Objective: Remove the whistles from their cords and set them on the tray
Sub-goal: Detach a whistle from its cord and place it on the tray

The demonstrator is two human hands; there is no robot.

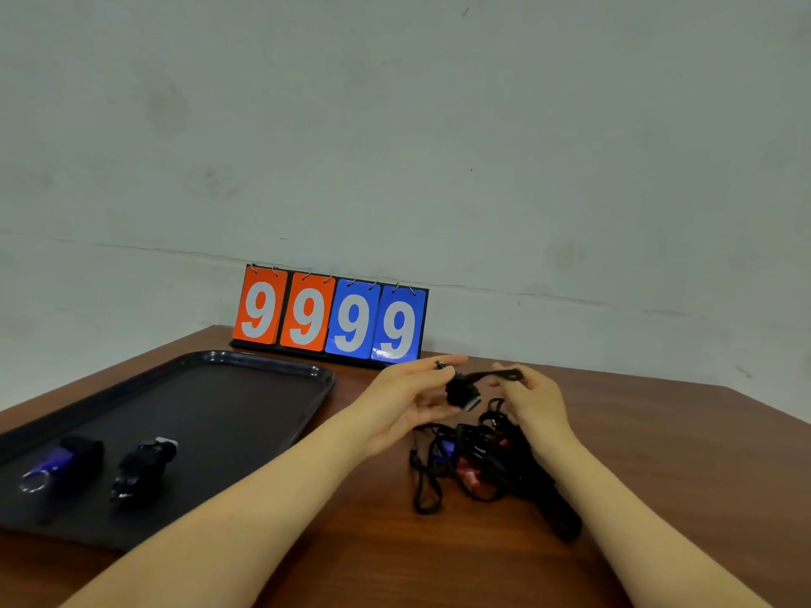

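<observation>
My left hand [406,403] holds a black whistle [460,392] above the table, fingers curled round it. My right hand [533,399] pinches the black cord [504,374] that runs from that whistle. Below the hands lies a tangle of black cords [476,462] with a red whistle [471,473] and a blue whistle [441,454] in it. On the dark tray [245,405] at the left lie a blue whistle [55,465] with a key ring and a black whistle [142,465].
A flip scoreboard [329,320] reading 9999 stands at the table's back edge, against the grey wall. The wooden table [658,454] stretches right of the cord pile.
</observation>
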